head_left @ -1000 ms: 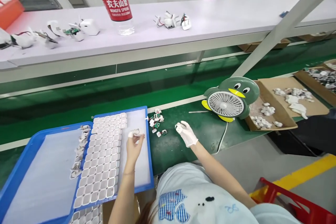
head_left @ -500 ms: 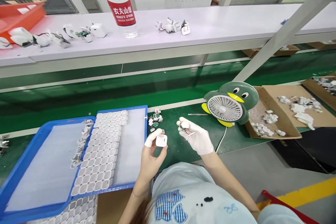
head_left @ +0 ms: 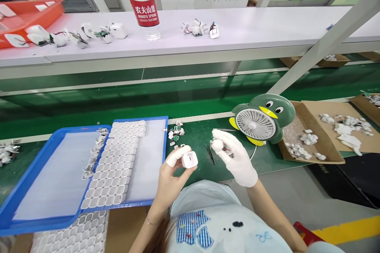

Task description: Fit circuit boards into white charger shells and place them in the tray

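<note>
My left hand (head_left: 175, 170), with white covers on some fingers, pinches a white charger housing (head_left: 189, 159) whose slotted end faces me. To its right, my gloved right hand (head_left: 237, 156) is closed on a small white charger insert (head_left: 217, 145) with thin wires, partly hidden by the fingers. The two parts are apart. Between the hands, a pair of dark tweezers (head_left: 210, 154) lies on the green bench. Just beyond my left hand sits a small heap of circuit boards (head_left: 176, 131).
To the left, blue trays (head_left: 166, 142) hold rows of white housings (head_left: 118, 166). A penguin-shaped fan (head_left: 264, 120) stands at right beside a cardboard box (head_left: 314, 160) with white parts. A water bottle (head_left: 145, 8) and loose charger parts (head_left: 197, 27) are on the raised shelf (head_left: 255, 27).
My right hand has shifted to the right and slightly down with the insert, uncovering the tweezers. My left hand has turned the housing a little and moved slightly right. The view has shifted slightly.
</note>
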### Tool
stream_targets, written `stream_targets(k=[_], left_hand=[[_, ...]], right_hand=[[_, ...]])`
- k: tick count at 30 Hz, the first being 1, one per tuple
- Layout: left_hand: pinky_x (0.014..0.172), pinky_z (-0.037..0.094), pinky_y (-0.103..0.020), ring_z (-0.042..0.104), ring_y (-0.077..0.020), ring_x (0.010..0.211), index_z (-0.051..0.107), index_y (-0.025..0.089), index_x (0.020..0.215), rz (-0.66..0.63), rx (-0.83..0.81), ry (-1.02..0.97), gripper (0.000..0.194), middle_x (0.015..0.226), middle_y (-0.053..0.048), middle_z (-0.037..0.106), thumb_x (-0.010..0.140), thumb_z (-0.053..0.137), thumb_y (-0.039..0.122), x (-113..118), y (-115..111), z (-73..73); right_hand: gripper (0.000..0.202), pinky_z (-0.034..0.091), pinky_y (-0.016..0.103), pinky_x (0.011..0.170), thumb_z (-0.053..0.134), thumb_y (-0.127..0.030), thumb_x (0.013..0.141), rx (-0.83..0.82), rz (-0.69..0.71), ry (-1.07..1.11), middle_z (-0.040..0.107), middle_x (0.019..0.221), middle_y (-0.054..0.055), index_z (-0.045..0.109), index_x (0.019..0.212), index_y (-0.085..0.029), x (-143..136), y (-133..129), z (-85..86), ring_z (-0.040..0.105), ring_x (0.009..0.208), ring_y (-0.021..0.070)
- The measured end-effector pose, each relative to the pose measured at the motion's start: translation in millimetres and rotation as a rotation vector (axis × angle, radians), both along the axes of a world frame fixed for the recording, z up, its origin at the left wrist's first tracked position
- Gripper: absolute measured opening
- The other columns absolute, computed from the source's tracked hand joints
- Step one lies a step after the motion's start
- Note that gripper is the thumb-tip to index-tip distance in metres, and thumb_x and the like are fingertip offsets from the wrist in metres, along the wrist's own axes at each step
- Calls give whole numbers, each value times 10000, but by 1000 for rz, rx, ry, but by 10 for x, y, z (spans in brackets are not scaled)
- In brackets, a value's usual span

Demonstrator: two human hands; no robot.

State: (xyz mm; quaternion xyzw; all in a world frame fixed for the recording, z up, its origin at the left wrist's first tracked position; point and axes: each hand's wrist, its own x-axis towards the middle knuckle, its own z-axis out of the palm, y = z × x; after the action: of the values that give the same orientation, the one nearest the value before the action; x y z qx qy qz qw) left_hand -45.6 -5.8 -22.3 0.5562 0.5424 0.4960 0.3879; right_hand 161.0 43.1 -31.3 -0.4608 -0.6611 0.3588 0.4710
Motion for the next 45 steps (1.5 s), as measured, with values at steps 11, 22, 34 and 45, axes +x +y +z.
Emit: stream_targets(k=[11, 22, 34, 45], left_hand=[[580, 621, -255, 722, -166, 783, 391, 260, 1289, -45, -59, 11, 552, 1155, -80, 696, 821, 679, 207, 32, -152, 206], [553, 588, -182, 694, -97, 650, 533, 277, 1182, -34, 60, 234, 433, 1110, -20, 723, 801, 691, 146, -16, -176, 290], [686, 616, -250, 699, -121, 714, 515, 253, 1222, -93, 168, 322, 454, 1135, -43, 710, 815, 671, 127, -14, -210, 265], [695, 614, -250, 702, -125, 753, 521, 243, 1215, -102, 206, 341, 432, 1147, -50, 701, 824, 669, 131, -11, -224, 219]], right_hand=[[616, 572, 366, 716, 562, -197, 912, 399, 167, -465, 696, 1150, 73, 291, 1457, -294, 12, -175, 396, 665, 862, 200], [482, 566, 309, 676, 494, -217, 952, 526, 248, -593, 735, 973, 68, 382, 1421, -213, -53, -168, 519, 695, 799, 186], [396, 554, 305, 674, 504, -258, 957, 520, 333, -625, 726, 1030, 77, 459, 1342, -179, -61, -195, 506, 684, 832, 181], [285, 520, 281, 609, 446, -283, 982, 477, 369, -712, 722, 950, 83, 512, 1235, -169, -67, -185, 671, 674, 738, 168]])
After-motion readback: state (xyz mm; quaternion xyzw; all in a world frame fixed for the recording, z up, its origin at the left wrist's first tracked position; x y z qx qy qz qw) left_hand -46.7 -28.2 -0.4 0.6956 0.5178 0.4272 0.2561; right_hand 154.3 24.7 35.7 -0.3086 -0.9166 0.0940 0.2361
